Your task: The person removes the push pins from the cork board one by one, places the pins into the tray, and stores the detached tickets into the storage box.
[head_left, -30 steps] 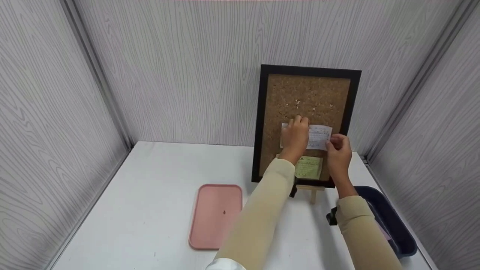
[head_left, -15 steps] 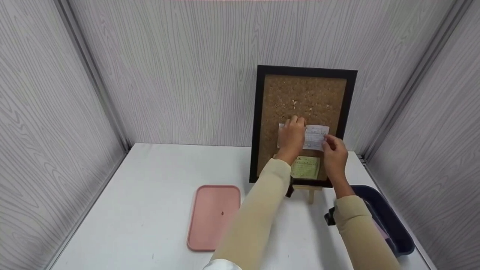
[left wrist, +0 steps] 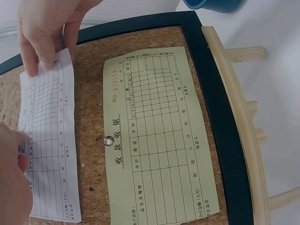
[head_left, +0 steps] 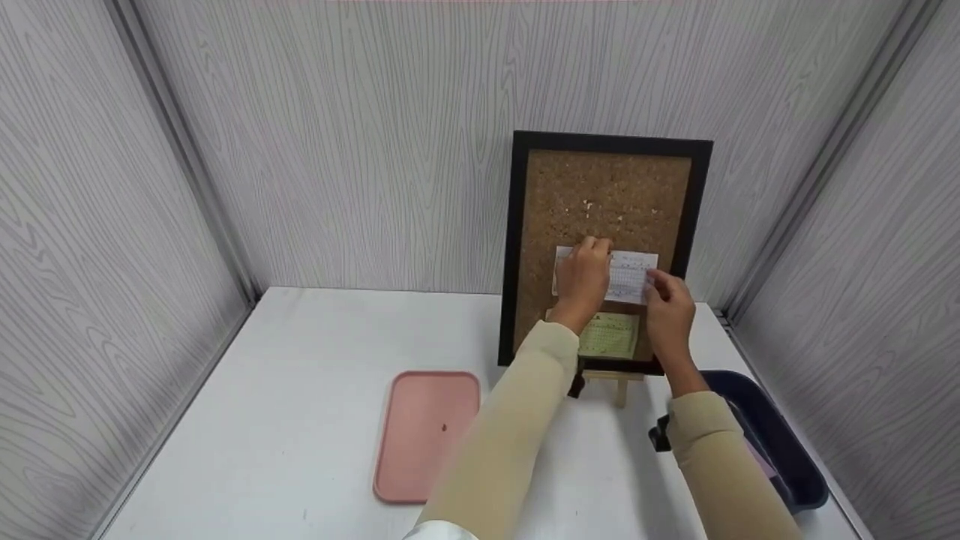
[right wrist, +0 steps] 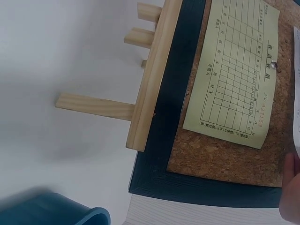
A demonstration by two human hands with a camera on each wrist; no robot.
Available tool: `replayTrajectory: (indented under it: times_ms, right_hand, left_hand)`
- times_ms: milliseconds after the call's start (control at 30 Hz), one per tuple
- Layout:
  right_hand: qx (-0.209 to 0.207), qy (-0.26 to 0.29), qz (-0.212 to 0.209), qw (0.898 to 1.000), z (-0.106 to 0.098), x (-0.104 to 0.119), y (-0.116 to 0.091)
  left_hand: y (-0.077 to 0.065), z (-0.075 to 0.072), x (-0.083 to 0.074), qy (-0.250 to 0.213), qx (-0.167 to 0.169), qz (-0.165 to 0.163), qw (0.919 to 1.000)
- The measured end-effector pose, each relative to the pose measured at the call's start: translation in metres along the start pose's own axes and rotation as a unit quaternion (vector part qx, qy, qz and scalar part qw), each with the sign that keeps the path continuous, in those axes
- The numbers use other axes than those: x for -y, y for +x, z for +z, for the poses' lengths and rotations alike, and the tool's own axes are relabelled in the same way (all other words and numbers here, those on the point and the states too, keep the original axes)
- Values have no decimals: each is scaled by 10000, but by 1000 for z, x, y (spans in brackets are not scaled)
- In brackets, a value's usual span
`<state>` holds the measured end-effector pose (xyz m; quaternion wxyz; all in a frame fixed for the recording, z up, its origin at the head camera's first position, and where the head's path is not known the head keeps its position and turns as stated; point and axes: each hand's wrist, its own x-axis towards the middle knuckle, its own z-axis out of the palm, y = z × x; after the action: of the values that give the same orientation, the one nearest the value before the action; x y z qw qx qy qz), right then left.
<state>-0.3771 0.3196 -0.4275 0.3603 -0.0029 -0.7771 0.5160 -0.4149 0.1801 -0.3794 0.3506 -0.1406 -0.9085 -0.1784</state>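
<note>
A white receipt slip (head_left: 630, 276) lies sideways against the framed cork board (head_left: 637, 184). My left hand (head_left: 585, 277) covers its left middle, with fingers curled at its upper edge; the left wrist view shows the thumb and a finger (left wrist: 19, 138) close together there, and whatever small thing they pinch is hidden. My right hand (head_left: 671, 311) pinches the slip's right edge. Below, a yellow-green receipt slip (left wrist: 154, 131) is fixed to the cork by a silver thumbtack (left wrist: 108, 140). Only part of my right hand (right wrist: 291, 187) shows at the right wrist view's edge.
The board stands on a small wooden easel (head_left: 622, 391). A pink tray (head_left: 420, 442) with a small dark mark lies left of my arms. At the right, partly behind my right sleeve, a dark blue bin (head_left: 806, 480) holds something pinkish. Grey wood-grain panels surround the white table.
The whole head view shifts slightly, moving the scene left. Both hands stay at the white slip; my left fingers sit slightly lower, and the slip's right end lies flatter.
</note>
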Motion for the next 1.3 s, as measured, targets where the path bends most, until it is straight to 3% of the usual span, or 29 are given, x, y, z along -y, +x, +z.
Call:
replayTrajectory:
  times_ms: [300, 600, 767, 967, 1133, 1300]
  right_hand:
    - [-43, -20, -141, 9999, 1, -1, -1]
    - [-23, -38, -192, 9998, 4, 1, 0]
    - [-7, -44, -147, 9999, 1, 1, -2]
    - [-41, -91, -133, 9999, -2, 2, -3]
    - [-34, -76, -139, 9999, 0, 6, -3]
    - [10, -92, -137, 9999, -4, 7, -6]
  left_hand:
    - [1, -1, 2, 111, 94, 23, 9999]
    - [2, -2, -1, 393, 17, -213, 9990]
    - [4, -4, -7, 472, 195, -359, 9980]
    - [5, -8, -9, 92, 456, -530, 9975]
    - [1, -14, -8, -527, 551, -533, 9957]
    - [-5, -22, -9, -1220, 655, -637, 9883]
